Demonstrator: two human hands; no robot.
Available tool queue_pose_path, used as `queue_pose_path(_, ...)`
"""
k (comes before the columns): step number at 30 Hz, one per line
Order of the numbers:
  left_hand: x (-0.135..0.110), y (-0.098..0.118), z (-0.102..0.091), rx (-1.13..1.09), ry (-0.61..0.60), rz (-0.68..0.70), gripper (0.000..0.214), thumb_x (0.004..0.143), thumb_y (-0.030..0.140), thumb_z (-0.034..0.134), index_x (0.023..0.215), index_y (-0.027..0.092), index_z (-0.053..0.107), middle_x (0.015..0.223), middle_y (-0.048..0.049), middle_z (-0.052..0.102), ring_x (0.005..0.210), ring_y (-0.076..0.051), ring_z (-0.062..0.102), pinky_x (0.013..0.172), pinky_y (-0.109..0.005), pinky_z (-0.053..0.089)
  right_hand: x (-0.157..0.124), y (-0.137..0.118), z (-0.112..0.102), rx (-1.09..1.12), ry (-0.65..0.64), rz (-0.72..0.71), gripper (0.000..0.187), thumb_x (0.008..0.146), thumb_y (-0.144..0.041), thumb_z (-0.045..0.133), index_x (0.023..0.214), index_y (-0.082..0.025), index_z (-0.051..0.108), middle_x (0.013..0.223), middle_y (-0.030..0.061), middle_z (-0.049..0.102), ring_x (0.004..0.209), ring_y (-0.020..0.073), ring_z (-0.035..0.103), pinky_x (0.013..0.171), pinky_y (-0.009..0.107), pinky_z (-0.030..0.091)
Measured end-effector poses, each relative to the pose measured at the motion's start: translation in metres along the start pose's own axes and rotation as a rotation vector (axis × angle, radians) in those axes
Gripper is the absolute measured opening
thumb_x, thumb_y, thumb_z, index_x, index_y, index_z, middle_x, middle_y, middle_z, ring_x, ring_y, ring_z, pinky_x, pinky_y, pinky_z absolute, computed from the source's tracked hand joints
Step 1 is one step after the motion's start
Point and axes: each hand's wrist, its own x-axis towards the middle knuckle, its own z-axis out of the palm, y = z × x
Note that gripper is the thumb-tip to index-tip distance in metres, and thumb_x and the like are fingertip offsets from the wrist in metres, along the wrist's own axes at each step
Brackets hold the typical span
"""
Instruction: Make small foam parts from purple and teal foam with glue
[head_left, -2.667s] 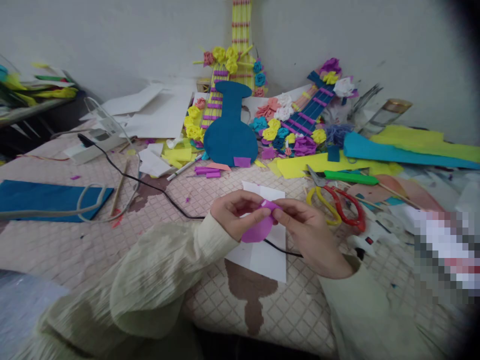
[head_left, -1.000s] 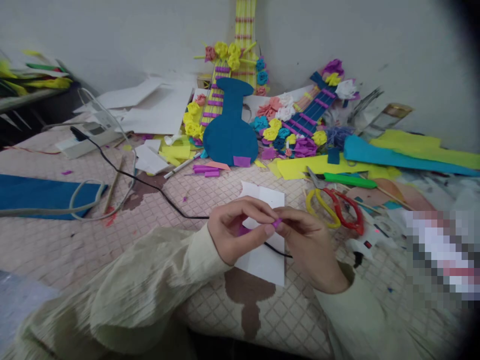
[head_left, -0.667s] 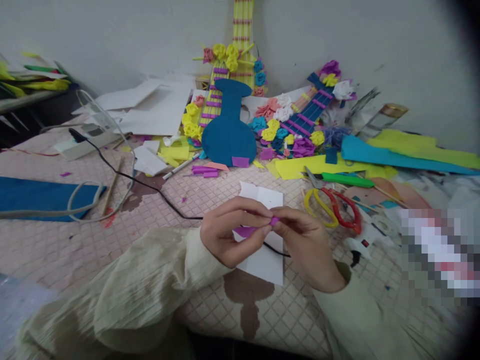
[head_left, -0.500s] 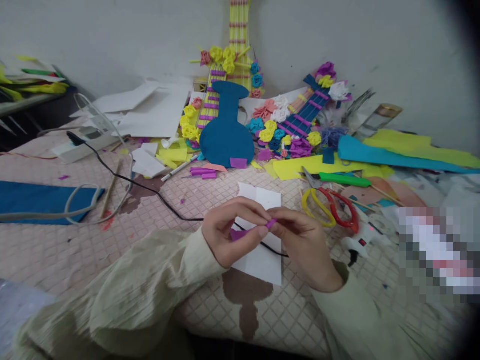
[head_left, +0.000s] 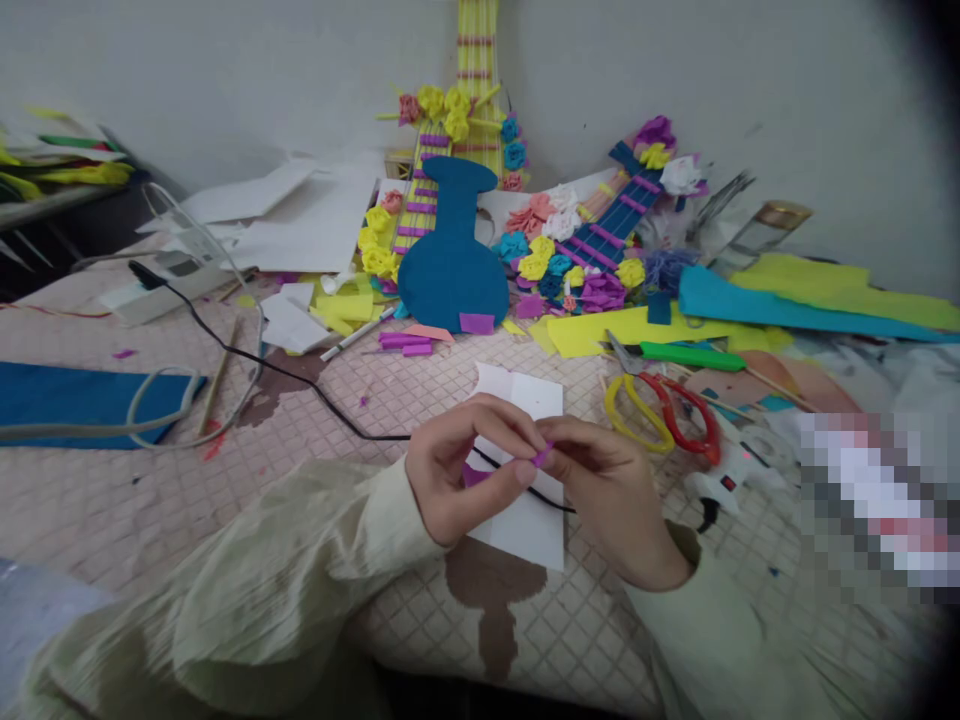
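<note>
Between the fingertips of both my hands is a small piece of purple paper (head_left: 541, 455), mostly covered by the fingers. My left hand (head_left: 469, 470) pinches its left end, and my right hand (head_left: 611, 500) pinches the other end. Beneath them lies a folded white sheet (head_left: 529, 535), with a black cord (head_left: 555, 500) crossing over it. Some purple paper also shows behind my left thumb. Farther back, a few short purple rolls (head_left: 406, 343) lie in front of a blue guitar-shaped cutout (head_left: 454, 275).
Scissors (head_left: 660, 410) with yellow and red handles lie right of my hands, beside a green-handled cutter (head_left: 694, 357) and a white glue gun (head_left: 739, 470). Decorated paper guitars (head_left: 611, 235) lean at the wall. A power strip (head_left: 165, 285) and blue paper (head_left: 67, 405) are at left.
My hands stay nearly in place, still pinching the purple paper, with only slight finger movement. The view has shifted very slightly.
</note>
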Motion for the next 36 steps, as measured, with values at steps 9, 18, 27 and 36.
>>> queue_pose_path(9,-0.002,-0.005,0.000,-0.022,-0.006,-0.023,0.011,0.073,0.006,0.056,0.080,0.015,0.057,0.083,-0.0049,0.059,0.080,-0.014,0.057,0.073,-0.030,0.046,0.001,0.000,0.000,0.010,0.015,0.019,0.014,0.070,-0.018,0.065,0.080,-0.028,0.067,0.080,-0.0042,0.068,0.076,0.0098,0.062,0.071,0.024,0.052)
queue_pose_path(18,-0.002,-0.009,-0.002,0.239,0.043,0.151,0.023,0.069,0.005,0.061,0.089,0.017,0.061,0.085,-0.0052,0.060,0.080,-0.015,0.058,0.071,-0.031,0.047,0.000,0.001,0.000,0.047,0.052,0.076,0.014,0.069,-0.021,0.066,0.080,-0.029,0.067,0.079,-0.0044,0.070,0.074,0.0101,0.064,0.069,0.023,0.053)
queue_pose_path(27,0.001,-0.015,-0.002,0.226,0.104,-0.122,0.030,0.066,0.018,0.067,0.095,0.017,0.058,0.080,-0.0034,0.062,0.070,-0.012,0.057,0.062,-0.024,0.047,0.005,-0.001,0.001,0.098,0.101,0.172,0.014,0.069,-0.027,0.067,0.082,-0.024,0.065,0.074,-0.0025,0.066,0.067,0.0083,0.059,0.062,0.020,0.049)
queue_pose_path(36,0.011,-0.035,-0.013,0.103,0.270,-0.535,0.025,0.065,0.031,0.067,0.081,0.013,0.060,0.072,-0.0010,0.062,0.062,-0.009,0.056,0.055,-0.019,0.043,0.014,0.002,-0.004,-0.167,0.016,0.157,0.039,0.064,-0.028,0.068,0.101,-0.021,0.057,0.093,0.0025,0.062,0.063,0.0087,0.055,0.060,0.024,0.046)
